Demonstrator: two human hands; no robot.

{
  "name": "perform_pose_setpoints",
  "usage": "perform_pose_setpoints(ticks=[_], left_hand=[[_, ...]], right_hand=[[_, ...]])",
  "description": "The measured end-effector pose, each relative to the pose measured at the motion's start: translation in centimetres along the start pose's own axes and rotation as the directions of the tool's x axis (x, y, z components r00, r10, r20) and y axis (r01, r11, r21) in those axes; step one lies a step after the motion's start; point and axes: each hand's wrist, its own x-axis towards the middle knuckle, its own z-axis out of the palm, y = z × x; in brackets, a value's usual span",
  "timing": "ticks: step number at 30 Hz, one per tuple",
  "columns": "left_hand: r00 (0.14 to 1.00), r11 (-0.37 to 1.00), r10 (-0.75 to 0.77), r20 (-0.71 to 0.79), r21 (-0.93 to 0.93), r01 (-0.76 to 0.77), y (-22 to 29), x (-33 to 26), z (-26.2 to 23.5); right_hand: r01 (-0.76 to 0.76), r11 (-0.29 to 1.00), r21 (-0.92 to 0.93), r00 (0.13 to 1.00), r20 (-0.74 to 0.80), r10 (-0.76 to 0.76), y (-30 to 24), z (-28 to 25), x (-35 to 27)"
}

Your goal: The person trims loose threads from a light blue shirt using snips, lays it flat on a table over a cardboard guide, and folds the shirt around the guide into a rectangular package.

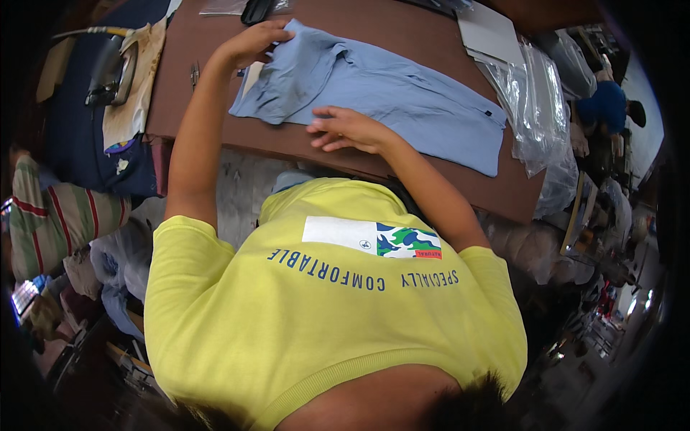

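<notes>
A light blue folded garment (402,93) lies across the brown table, its long narrow part running to the right and bearing a small dark tag near that end. Its left part is bunched in wrinkles; whether it is a shirt or trousers I cannot tell. My left hand (257,44) pinches the garment's far left corner between thumb and fingers. Beside that corner, a cream-coloured flat piece (251,79) shows partly from under the cloth. My right hand (350,131) is at the near edge of the garment, fingers apart and holding nothing.
An iron (115,75) rests on a stained cloth at the left. Small metal snips (195,74) lie on the brown table (205,29). Clear plastic bags (535,100) and white sheets (490,32) are piled at the right edge. Another person (607,106) is beyond, far right.
</notes>
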Motion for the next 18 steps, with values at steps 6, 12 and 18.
perform_pose_setpoints(ticks=[6,12,18], left_hand=[[0.961,0.713,0.205,0.187,-0.701,-0.016,-0.4,-0.8,1.1],[0.958,0.583,0.075,0.275,-0.792,0.182,-7.2,-1.1,2.9],[0.968,0.395,-0.074,0.238,-0.884,0.248,-9.4,-0.1,4.3]], right_hand=[[0.228,0.895,0.383,0.971,-0.019,-0.239,0.2,1.1,3.1],[0.218,0.955,-0.201,0.943,-0.21,-0.26,-1.9,-5.2,-7.1],[0.137,0.962,-0.236,0.833,-0.498,-0.241,2.8,-12.2,-10.9]])
